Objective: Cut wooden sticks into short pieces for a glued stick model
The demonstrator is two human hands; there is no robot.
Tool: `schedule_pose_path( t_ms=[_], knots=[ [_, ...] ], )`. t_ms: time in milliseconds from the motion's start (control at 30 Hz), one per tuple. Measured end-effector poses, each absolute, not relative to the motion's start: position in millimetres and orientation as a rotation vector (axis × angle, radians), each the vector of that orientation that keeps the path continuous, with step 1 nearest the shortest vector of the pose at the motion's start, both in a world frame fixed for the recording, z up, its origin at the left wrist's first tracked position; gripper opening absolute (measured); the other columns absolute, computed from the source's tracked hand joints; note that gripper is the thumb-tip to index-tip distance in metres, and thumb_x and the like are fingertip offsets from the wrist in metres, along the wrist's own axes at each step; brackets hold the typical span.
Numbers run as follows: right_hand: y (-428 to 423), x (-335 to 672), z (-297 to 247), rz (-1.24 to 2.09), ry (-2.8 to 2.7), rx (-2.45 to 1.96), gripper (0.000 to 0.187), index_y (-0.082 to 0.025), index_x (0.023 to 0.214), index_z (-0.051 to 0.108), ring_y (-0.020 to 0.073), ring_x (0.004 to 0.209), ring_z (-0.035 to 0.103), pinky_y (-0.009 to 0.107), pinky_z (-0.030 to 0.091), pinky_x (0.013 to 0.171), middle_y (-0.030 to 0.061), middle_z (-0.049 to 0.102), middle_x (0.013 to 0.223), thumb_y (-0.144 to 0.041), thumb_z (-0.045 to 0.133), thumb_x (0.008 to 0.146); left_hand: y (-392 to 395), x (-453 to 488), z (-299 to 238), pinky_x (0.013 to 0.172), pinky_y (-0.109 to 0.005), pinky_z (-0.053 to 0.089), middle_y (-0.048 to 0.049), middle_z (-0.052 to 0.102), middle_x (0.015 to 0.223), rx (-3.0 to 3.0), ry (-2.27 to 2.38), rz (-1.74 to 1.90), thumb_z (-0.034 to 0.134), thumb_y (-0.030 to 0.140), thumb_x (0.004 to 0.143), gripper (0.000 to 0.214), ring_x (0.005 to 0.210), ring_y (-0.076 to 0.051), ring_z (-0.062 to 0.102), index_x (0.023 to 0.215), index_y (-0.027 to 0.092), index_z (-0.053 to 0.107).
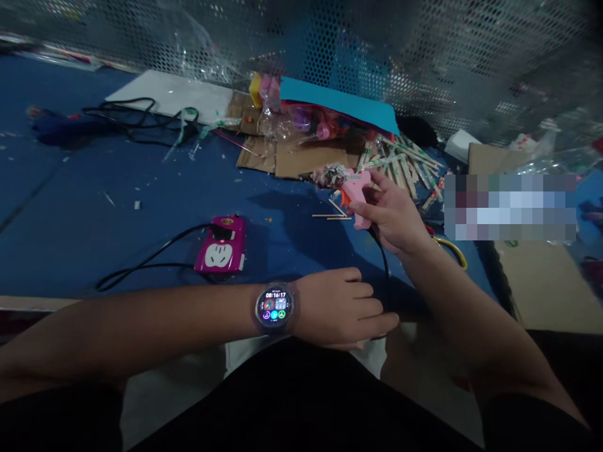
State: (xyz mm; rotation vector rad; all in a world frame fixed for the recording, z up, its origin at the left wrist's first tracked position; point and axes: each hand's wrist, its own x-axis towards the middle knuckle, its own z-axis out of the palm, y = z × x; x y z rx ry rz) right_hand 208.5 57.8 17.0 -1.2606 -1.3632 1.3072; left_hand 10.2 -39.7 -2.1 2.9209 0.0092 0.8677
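My right hand [393, 216] is closed round a pink glue gun [357, 191], holding it over the blue table [117, 207]. The gun's black cord [385, 270] drops from the handle toward my lap. At the table's front edge lies my left hand [343, 307], fingers loosely curled and pointing right, beside that cord; whether it grips the cord I cannot tell. A smartwatch [274, 307] is on my left wrist. Two thin wooden sticks [332, 216] lie just left of the gun.
A pink power strip [221, 245] with a black plug and cable sits mid-table. Behind the gun are cardboard pieces [301, 157], a teal sheet [339, 100], a pile of wooden sticks [405, 163] and plastic wrap. A white board [169, 94] and black cables lie at the back left.
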Motion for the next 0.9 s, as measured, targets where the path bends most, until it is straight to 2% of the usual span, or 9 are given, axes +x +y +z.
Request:
schedule_pose_path(
  t_ms=[100, 200, 267, 367, 467, 533, 700, 900],
  knots=[
    [58, 209, 18, 1.349, -1.359, -1.254, 0.066, -0.026, 0.125, 0.072, 0.0246, 0.096, 0.078, 0.033, 0.064, 0.065, 0.0063, 0.077, 0.116, -0.045, 0.102, 0.069, -37, 8, -4, 0.085, -0.041, 0.048, -0.0036, 0.081, 0.105, 2.869, 0.041, 0.894, 0.072, 0.042, 0.108, 0.048, 0.091, -0.020, 0.068, 0.143, 0.010, 0.072],
    [58, 212, 17, 1.283, -1.384, -1.236, 0.060, -0.025, 0.112, 0.072, 0.0252, 0.103, 0.078, 0.038, 0.067, 0.083, 0.0059, 0.077, 0.111, -0.047, 0.105, 0.067, -36, 6, -6, 0.085, -0.041, 0.048, -0.0040, 0.081, 0.106, 2.846, 0.058, 0.882, 0.073, 0.044, 0.107, 0.051, 0.092, -0.020, 0.068, 0.144, 0.009, 0.070],
    [60, 214, 18, 1.238, -1.428, -1.249, 0.057, -0.025, 0.110, 0.073, 0.0262, 0.103, 0.076, 0.041, 0.067, 0.087, 0.0060, 0.076, 0.108, -0.047, 0.105, 0.069, -37, 6, -8, 0.084, -0.042, 0.047, -0.0049, 0.081, 0.107, 2.840, 0.049, 0.846, 0.074, 0.045, 0.107, 0.052, 0.092, -0.021, 0.068, 0.145, 0.009, 0.070],
    [60, 214, 22, 1.181, -1.496, -1.267, 0.055, -0.026, 0.115, 0.073, 0.0275, 0.100, 0.074, 0.042, 0.066, 0.077, 0.0061, 0.075, 0.108, -0.044, 0.103, 0.072, -38, 5, -10, 0.084, -0.042, 0.047, -0.0054, 0.081, 0.106, 2.826, 0.024, 0.829, 0.075, 0.045, 0.106, 0.053, 0.091, -0.021, 0.068, 0.145, 0.009, 0.070],
    [60, 210, 29, 1.132, -1.579, -1.270, 0.063, -0.029, 0.125, 0.072, 0.0286, 0.097, 0.074, 0.044, 0.066, 0.073, 0.0061, 0.076, 0.113, -0.040, 0.102, 0.071, -39, 4, -10, 0.085, -0.042, 0.047, -0.0054, 0.080, 0.106, 2.805, 0.019, 0.834, 0.075, 0.043, 0.106, 0.052, 0.092, -0.021, 0.068, 0.145, 0.008, 0.070],
    [59, 207, 33, 1.085, -1.643, -1.255, 0.065, -0.031, 0.130, 0.071, 0.0293, 0.097, 0.074, 0.048, 0.068, 0.078, 0.0058, 0.076, 0.116, -0.039, 0.100, 0.073, -39, 3, -11, 0.086, -0.042, 0.046, -0.0062, 0.080, 0.106, 2.808, 0.026, 0.813, 0.074, 0.043, 0.106, 0.053, 0.093, -0.021, 0.069, 0.146, 0.008, 0.069],
    [64, 200, 33, 0.860, -1.830, -1.205, 0.060, -0.032, 0.138, 0.072, 0.0320, 0.109, 0.077, 0.058, 0.065, 0.104, 0.0072, 0.076, 0.122, -0.037, 0.093, 0.082, -39, 3, -14, 0.085, -0.041, 0.045, -0.0073, 0.081, 0.107, 2.837, 0.025, 0.788, 0.072, 0.046, 0.107, 0.055, 0.094, -0.020, 0.069, 0.148, 0.010, 0.070],
    [73, 199, 26, 0.883, -1.873, -1.196, 0.062, -0.031, 0.139, 0.073, 0.0321, 0.109, 0.078, 0.057, 0.065, 0.105, 0.0068, 0.077, 0.119, -0.040, 0.094, 0.081, -39, 3, -16, 0.084, -0.043, 0.045, -0.0051, 0.081, 0.104, 2.781, 0.015, 0.829, 0.074, 0.045, 0.107, 0.054, 0.091, -0.021, 0.068, 0.145, 0.008, 0.069]
  ],
)
